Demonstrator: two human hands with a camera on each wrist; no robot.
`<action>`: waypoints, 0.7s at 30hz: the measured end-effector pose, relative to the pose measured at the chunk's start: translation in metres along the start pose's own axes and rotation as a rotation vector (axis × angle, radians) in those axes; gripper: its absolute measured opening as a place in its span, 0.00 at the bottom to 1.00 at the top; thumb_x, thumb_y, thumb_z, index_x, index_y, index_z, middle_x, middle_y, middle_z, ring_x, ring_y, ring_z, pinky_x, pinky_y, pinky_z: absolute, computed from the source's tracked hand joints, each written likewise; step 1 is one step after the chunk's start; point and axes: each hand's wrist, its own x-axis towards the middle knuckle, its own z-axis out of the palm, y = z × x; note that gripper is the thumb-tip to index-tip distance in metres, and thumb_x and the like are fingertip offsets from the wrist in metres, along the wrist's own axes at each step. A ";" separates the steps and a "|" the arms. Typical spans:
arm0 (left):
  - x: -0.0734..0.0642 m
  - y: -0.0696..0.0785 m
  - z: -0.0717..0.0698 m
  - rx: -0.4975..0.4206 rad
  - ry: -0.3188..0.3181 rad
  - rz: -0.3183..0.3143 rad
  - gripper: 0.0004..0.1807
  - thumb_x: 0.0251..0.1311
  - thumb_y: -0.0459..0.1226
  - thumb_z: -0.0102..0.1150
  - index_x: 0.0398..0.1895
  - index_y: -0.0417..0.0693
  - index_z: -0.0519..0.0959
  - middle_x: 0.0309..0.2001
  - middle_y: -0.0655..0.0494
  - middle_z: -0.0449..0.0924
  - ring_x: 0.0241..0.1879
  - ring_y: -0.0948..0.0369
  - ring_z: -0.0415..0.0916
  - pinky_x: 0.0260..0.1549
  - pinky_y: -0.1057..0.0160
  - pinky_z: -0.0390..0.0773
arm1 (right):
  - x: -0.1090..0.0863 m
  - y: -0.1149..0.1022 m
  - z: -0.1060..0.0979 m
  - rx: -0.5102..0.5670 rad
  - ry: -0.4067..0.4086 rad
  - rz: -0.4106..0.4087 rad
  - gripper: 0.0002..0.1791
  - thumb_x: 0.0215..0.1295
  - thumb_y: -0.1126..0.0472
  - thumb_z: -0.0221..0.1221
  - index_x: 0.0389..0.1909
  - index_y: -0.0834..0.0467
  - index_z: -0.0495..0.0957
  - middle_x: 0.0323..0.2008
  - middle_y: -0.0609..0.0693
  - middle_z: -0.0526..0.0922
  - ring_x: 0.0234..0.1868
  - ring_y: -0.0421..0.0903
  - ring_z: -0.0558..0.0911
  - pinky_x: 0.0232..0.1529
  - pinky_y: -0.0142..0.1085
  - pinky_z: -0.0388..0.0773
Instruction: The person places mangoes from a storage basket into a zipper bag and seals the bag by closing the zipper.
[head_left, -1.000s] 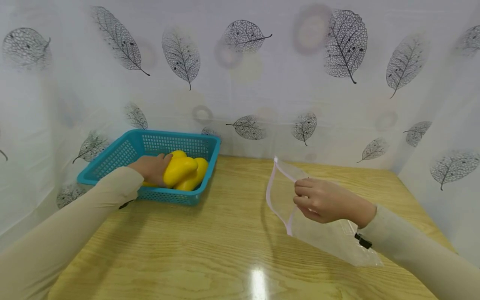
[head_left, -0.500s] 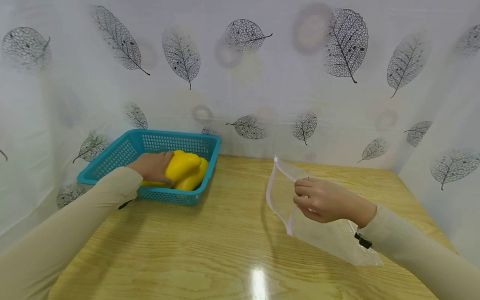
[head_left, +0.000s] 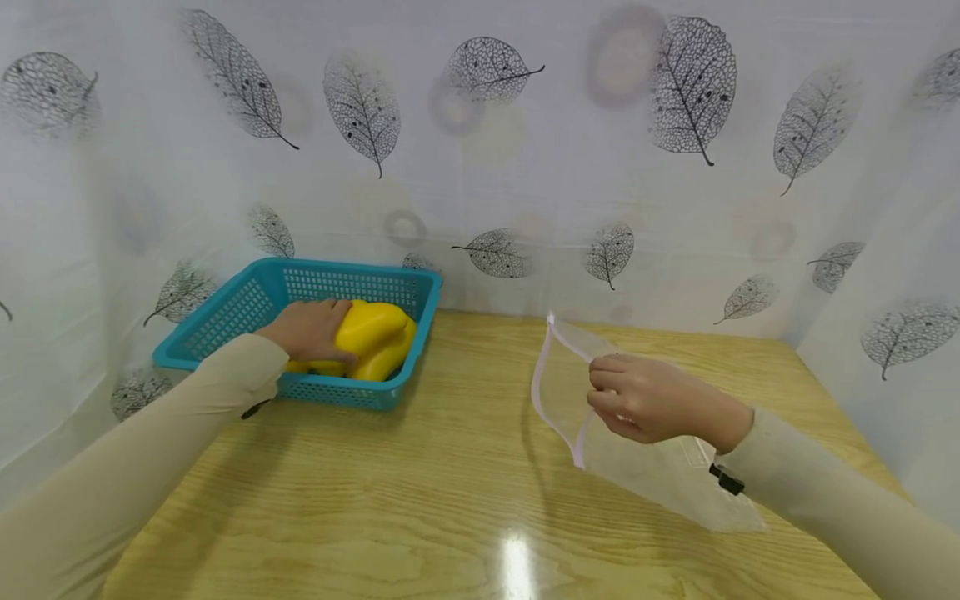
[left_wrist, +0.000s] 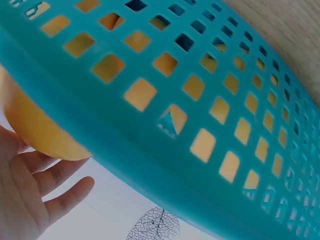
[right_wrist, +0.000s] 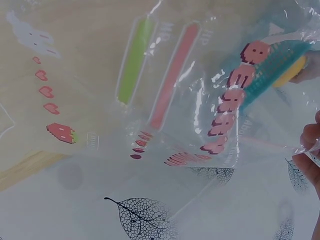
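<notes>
My left hand [head_left: 311, 329] reaches into a blue plastic basket [head_left: 352, 267] and grips a yellow mango [head_left: 371, 325], fingers over its left side. Other yellow mangoes [head_left: 386, 358] lie under and beside it. In the left wrist view, the mango [left_wrist: 42, 127] shows above the basket rim with fingertips against it; basket mesh covers much of that view. At the right, my right hand [head_left: 645, 396] pinches the upper edge of a clear zip bag [head_left: 645, 475], whose pink-edged mouth gapes toward the basket. The bag's printed side [right_wrist: 175, 85] fills the right wrist view.
Both the basket and the bag are on a wooden table [head_left: 420, 500]. A pale curtain [head_left: 510, 183] with leaf prints hangs right behind it and along the sides. The basket stands near the back left, close to the curtain.
My left hand has shifted slightly right and up around the mango, which has turned and risen a little among the others. My right hand and the bag stay nearly still.
</notes>
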 end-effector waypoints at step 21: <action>0.000 0.031 -0.027 0.042 0.152 -0.003 0.49 0.52 0.60 0.57 0.65 0.32 0.58 0.57 0.33 0.71 0.51 0.40 0.74 0.47 0.42 0.75 | 0.001 0.002 -0.006 0.007 0.007 0.008 0.16 0.66 0.63 0.40 0.17 0.54 0.61 0.20 0.46 0.59 0.26 0.40 0.56 0.28 0.31 0.55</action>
